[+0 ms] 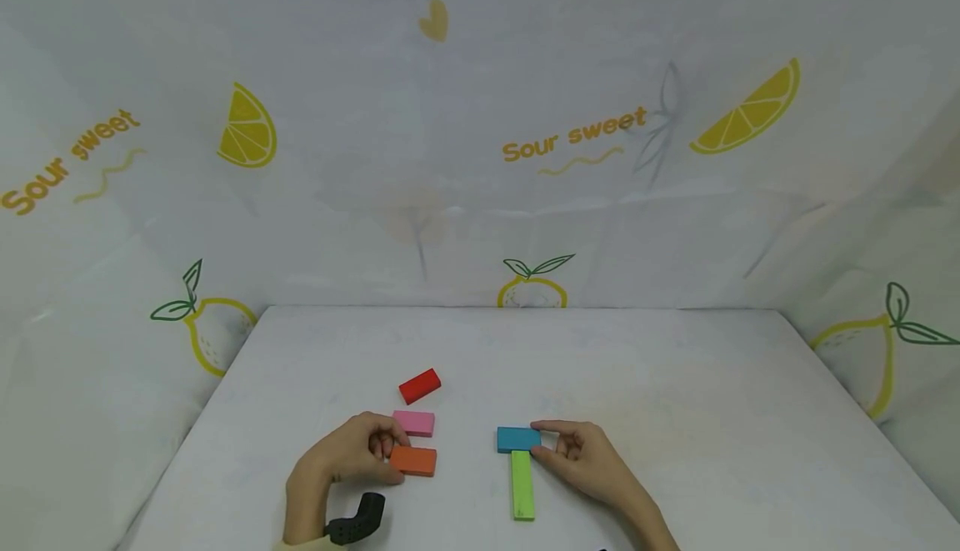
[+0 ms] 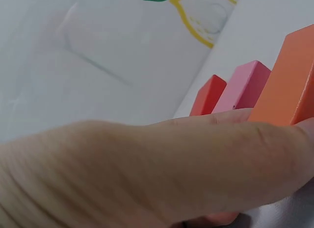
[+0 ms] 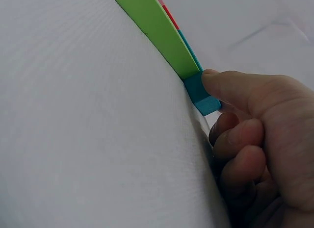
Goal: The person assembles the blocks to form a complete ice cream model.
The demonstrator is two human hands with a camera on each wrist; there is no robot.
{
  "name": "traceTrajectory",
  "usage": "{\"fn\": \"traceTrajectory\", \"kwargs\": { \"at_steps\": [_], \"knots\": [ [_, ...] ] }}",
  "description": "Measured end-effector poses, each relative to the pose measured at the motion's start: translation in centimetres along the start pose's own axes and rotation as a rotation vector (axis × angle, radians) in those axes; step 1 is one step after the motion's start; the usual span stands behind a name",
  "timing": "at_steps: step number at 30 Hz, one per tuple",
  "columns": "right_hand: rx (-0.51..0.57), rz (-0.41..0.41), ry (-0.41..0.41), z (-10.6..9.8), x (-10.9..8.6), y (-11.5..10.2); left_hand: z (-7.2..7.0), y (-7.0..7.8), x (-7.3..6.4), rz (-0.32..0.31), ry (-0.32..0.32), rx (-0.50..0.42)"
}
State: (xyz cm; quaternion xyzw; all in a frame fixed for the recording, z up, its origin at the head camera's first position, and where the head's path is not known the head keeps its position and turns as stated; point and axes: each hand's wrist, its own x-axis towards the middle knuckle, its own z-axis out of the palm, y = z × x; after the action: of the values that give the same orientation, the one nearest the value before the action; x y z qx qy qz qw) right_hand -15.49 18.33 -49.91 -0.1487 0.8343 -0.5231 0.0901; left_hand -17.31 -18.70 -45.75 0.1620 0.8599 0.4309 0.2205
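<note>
My left hand (image 1: 356, 451) pinches the left end of an orange block (image 1: 414, 461) between thumb and fingers. Just behind it lies a pink block (image 1: 415, 423), close to the fingers, and farther back a red block (image 1: 420, 386) sits at a slant. On the other side, my right hand (image 1: 585, 458) holds the right end of a blue block (image 1: 517, 439), thumb at the near edge and index finger at the far edge. A light green block (image 1: 522, 486) lies lengthwise against the blue one's near side, forming a T. In the right wrist view, the other fingers (image 3: 240, 139) are curled.
All the blocks rest on a white tabletop (image 1: 675, 384). A white sheet (image 1: 360, 201) printed with lemons and lettering rises behind the table and along both sides. A black curved piece (image 1: 358, 519) is worn at the left wrist.
</note>
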Motion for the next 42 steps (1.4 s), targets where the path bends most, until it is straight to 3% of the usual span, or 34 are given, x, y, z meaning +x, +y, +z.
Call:
{"fn": "traceTrajectory", "kwargs": {
  "at_steps": [10, 15, 21, 30, 42],
  "knots": [
    [-0.005, 0.0, 0.002, -0.1, 0.0, 0.0, 0.0, -0.1, -0.1, -0.003, 0.021, -0.017],
    [0.0, 0.001, 0.001, 0.0, 0.0, 0.0, 0.0, 0.0, 0.2, 0.059, 0.043, -0.009],
    [-0.006, -0.006, -0.001, -0.1, 0.0, -0.1, 0.8, 0.4, 1.3, 0.18, 0.141, 0.01],
    [-0.029, 0.013, 0.002, 0.0, 0.0, -0.2, 2.8, 1.4, 3.5, 0.293, 0.27, 0.118],
    [-0.017, 0.013, -0.006, 0.0, -0.1, -0.1, 4.9, 2.5, 5.1, 0.314, 0.444, 0.216]
  ]
}}
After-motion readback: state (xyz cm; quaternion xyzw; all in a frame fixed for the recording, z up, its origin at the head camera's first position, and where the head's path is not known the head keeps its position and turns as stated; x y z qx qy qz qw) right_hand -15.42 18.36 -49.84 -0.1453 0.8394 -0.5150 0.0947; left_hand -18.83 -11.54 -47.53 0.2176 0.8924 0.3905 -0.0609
